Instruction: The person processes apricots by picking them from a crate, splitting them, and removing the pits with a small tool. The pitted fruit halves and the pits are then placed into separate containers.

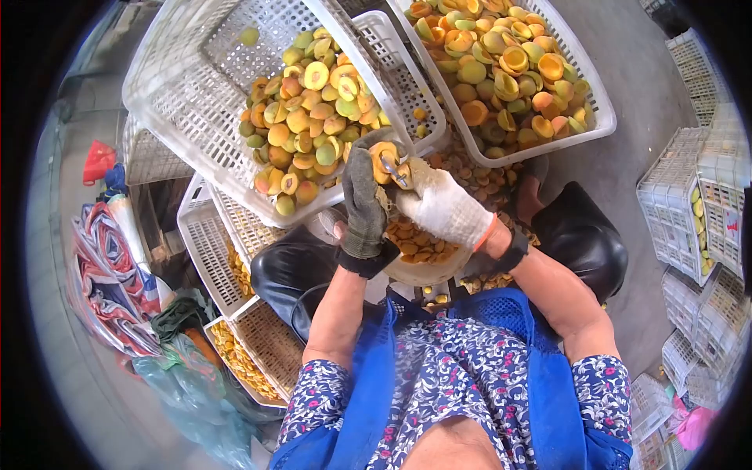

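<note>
My left hand (364, 192), in a dark grey glove, is closed around an orange fruit half (384, 160). Against it, my right hand (442, 205), in a white glove with an orange cuff, is closed on a small metal tool (397, 171) that touches the fruit. Most of the tool is hidden by the fingers. Below both hands is a round basin (427, 272) holding small brown-orange pieces (419, 244). Just beyond my left hand, a tilted white crate (188, 86) holds whole and cut yellow-orange fruit (301, 121).
A white crate (603, 117) of hollowed halves stands at the upper right. Crates with orange pieces (243, 356) lie at lower left, near striped sheeting (117, 274) and a green plastic bag (188, 399). Stacked crates (670, 204) line the right side.
</note>
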### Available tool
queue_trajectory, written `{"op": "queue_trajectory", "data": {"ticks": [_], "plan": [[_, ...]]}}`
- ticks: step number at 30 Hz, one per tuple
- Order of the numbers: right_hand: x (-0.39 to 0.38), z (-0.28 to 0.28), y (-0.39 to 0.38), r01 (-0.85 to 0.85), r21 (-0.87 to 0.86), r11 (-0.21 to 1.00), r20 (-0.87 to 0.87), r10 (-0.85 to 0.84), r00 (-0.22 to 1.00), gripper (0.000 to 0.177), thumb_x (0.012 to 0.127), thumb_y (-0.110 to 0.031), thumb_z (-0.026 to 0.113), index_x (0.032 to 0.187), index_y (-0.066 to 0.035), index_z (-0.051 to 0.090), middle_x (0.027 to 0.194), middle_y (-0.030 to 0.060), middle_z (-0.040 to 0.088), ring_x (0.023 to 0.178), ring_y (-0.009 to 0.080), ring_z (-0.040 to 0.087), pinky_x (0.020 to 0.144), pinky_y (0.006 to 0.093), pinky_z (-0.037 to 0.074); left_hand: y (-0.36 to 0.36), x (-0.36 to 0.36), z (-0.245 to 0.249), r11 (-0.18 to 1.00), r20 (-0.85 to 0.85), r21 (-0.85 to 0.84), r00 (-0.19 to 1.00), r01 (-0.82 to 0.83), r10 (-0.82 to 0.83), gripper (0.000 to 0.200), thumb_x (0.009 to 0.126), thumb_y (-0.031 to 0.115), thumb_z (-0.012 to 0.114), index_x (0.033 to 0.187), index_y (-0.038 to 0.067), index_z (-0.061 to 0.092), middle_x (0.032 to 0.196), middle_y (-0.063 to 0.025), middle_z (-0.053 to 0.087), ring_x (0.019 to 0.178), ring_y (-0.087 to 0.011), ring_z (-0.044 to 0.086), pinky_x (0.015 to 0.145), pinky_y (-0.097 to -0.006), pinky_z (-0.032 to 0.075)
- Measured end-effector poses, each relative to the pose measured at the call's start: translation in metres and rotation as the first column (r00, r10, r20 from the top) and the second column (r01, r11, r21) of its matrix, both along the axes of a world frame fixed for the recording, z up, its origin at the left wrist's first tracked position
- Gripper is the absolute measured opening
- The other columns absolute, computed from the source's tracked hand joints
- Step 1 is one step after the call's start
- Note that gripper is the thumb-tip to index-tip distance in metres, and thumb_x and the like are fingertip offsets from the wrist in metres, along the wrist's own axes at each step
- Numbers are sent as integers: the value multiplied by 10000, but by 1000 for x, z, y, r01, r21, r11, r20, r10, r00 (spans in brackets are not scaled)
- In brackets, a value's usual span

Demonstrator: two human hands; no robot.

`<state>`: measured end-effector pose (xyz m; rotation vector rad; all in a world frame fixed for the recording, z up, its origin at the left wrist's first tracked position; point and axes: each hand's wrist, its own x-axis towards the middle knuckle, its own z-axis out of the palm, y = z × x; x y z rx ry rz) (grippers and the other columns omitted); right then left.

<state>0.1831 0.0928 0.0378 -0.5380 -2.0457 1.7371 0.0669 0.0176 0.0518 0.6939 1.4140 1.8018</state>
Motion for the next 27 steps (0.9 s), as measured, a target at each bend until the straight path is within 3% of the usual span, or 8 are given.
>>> {"op": "queue_trajectory", "data": {"ticks": [3, 4, 6, 8, 15, 18, 24, 27], "plan": [[5, -2, -4, 42, 453, 891, -5, -44, 999, 178, 858, -152, 566, 943, 4, 553, 793, 212, 615, 732, 402, 601, 631, 449, 487, -2, 1, -6, 983, -473, -83, 875, -164, 106, 418, 1025, 307, 347, 1212, -32, 504, 1054, -98, 605, 975, -158, 588, 892, -298, 477], [4, 0, -3, 30, 434, 900, 64, -64, 996, 189, 843, -138, 595, 965, 1, 559, 846, 210, 616, 752, 400, 605, 635, 449, 487, -3, 2, -2, 983, -456, -91, 884, -160, 102, 417, 1029, 307, 348, 1224, -26, 505, 1074, -101, 605, 970, -173, 588, 874, -307, 482], [4, 0, 0, 17, 419, 908, 134, -81, 988, 210, 829, -125, 624, 988, -1, 565, 898, 207, 617, 772, 397, 610, 639, 448, 488, -2, 2, -2, 989, 144, 1, 978, -151, 149, 418, 1040, 302, 328, 1240, -19, 506, 1110, -101, 599, 981, -179, 582, 869, -317, 481], [4, -4, 2, 27, 202, 979, 68, -42, 997, 235, 839, -132, 624, 1007, 11, 544, 843, 215, 614, 797, 411, 604, 627, 441, 483, -3, 5, 3, 988, 94, -10, 983, -155, 156, 429, 1040, 314, 322, 1241, -17, 505, 1112, -100, 598, 989, -176, 578, 877, -316, 476], [-1, -6, -3, 16, 304, 953, 15, -21, 1000, 270, 855, -145, 597, 1059, 19, 527, 830, 233, 611, 832, 444, 590, 681, 457, 482, 2, 12, 8, 990, 11, 14, 990, -140, 140, 436, 1022, 359, 363, 1238, -8, 460, 1124, -109, 567, 1032, -166, 560, 912, -306, 466], [-2, -1, -5, 13, 204, 979, 66, -27, 997, 264, 870, -155, 571, 1066, 17, 533, 859, 245, 612, 848, 467, 576, 711, 465, 480, 2, 11, 6, 994, -77, -5, 991, -112, 112, 455, 1008, 382, 386, 1239, -2, 459, 1115, -107, 565, 1017, -171, 556, 898, -308, 472], [-1, 19, 7, -40, -326, 945, 64, 64, 996, 255, 865, -184, 570, 1013, 23, 551, 683, 82, 580, 581, 229, 586, 545, 358, 482, 3, 6, 2, 999, -100, 11, 994, -48, 49, 473, 987, 400, 420, 1246, 6, 459, 1133, -107, 554, 998, -169, 550, 889, -312, 473], [15, 50, 27, -132, -882, 452, 22, 319, 947, 150, 856, -192, 597, 915, -58, 566, 616, -22, 506, 429, 52, 433, 362, 212, 354, 3, 4, -3, 997, -62, 83, 998, 1, 4, 484, 973, 402, 450, 1251, 6, 459, 1135, -101, 551, 1006, -167, 546, 900, -320, 468]]}}
